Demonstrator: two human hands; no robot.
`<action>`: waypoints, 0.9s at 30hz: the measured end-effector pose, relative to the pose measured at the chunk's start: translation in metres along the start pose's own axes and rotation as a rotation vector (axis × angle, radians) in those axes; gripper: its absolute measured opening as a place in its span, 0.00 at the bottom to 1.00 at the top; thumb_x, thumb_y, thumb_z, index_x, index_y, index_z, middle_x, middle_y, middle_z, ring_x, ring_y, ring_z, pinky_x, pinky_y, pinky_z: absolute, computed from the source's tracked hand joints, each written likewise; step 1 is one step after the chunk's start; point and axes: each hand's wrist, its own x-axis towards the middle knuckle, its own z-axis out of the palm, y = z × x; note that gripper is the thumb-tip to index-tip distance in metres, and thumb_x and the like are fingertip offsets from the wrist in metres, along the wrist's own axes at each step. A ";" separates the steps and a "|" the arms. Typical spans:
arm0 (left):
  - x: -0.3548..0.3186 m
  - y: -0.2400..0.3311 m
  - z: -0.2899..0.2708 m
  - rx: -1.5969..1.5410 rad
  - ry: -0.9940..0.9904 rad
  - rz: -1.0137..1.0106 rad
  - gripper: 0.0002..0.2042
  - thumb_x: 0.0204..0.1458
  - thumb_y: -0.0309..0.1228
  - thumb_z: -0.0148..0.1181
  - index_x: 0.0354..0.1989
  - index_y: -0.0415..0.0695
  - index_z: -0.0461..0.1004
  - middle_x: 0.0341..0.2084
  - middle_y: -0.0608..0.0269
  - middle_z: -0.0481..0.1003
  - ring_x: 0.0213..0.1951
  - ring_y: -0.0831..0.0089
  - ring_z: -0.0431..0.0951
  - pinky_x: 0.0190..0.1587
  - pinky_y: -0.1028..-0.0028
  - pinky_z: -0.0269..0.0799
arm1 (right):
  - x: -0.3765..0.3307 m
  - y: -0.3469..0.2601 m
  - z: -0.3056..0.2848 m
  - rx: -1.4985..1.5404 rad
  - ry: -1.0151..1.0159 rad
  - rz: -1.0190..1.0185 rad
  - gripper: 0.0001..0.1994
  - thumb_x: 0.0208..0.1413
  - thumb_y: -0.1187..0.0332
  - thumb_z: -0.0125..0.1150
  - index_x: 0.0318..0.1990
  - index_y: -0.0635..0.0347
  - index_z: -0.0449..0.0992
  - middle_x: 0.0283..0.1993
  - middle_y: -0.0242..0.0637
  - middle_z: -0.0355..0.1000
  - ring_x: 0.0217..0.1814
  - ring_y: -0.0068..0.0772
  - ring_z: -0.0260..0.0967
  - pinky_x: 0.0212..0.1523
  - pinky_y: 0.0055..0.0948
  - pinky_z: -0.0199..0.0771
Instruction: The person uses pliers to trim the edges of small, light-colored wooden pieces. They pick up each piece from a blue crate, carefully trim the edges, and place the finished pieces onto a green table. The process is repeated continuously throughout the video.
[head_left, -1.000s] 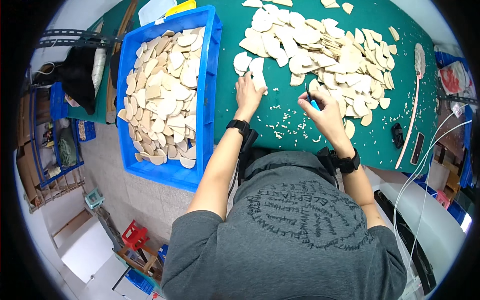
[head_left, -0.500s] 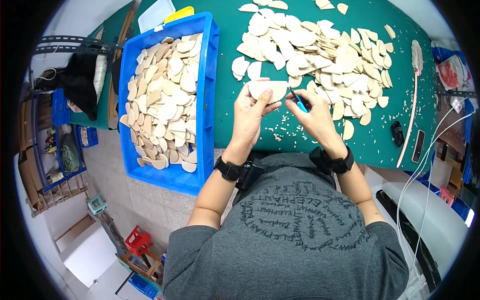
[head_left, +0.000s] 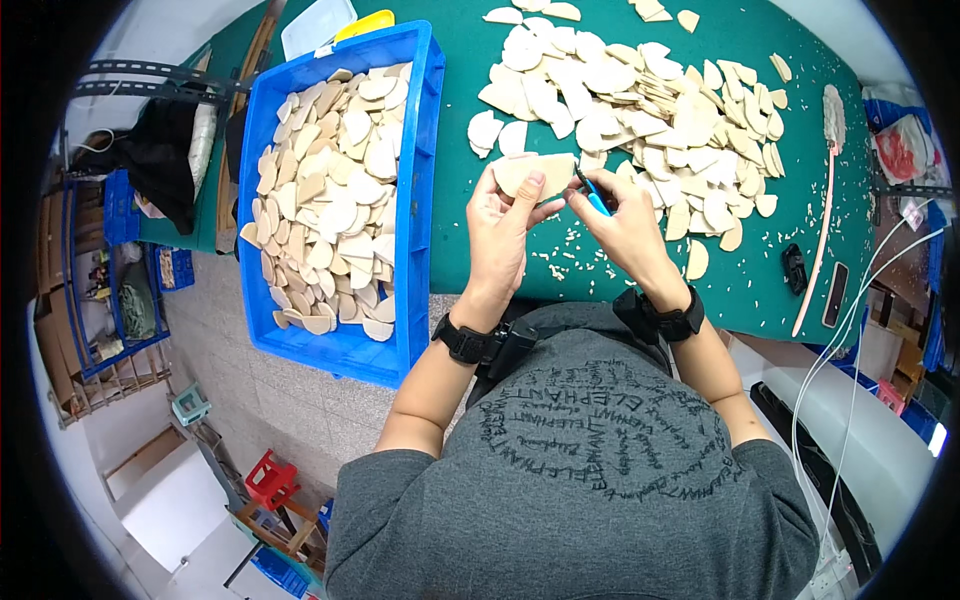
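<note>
I see the left hand [head_left: 500,225] with fingers clamped on a pale wooden piece [head_left: 535,172], held up at frame centre over the green bench [head_left: 450,250]. Right hand [head_left: 625,215] fingers are clenched on a blue-handled tool [head_left: 592,196], tip at the piece's edge. Loose pile [head_left: 640,90] upper right, blue crate [head_left: 340,190] upper left.

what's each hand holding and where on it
Left hand holds a pale half-round piece by its lower edge, thumb on its face. Right hand holds a small blue-handled tool by the handle, tip at the piece.
</note>
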 end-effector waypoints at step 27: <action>0.007 0.010 -0.029 -0.007 0.193 0.141 0.12 0.57 0.25 0.54 0.48 0.38 0.66 0.42 0.57 0.73 0.41 0.71 0.77 0.38 0.71 0.80 | 0.013 0.017 0.008 0.148 -0.002 0.024 0.10 0.50 0.66 0.63 0.31 0.66 0.77 0.18 0.27 0.66 0.20 0.14 0.56 0.21 0.19 0.55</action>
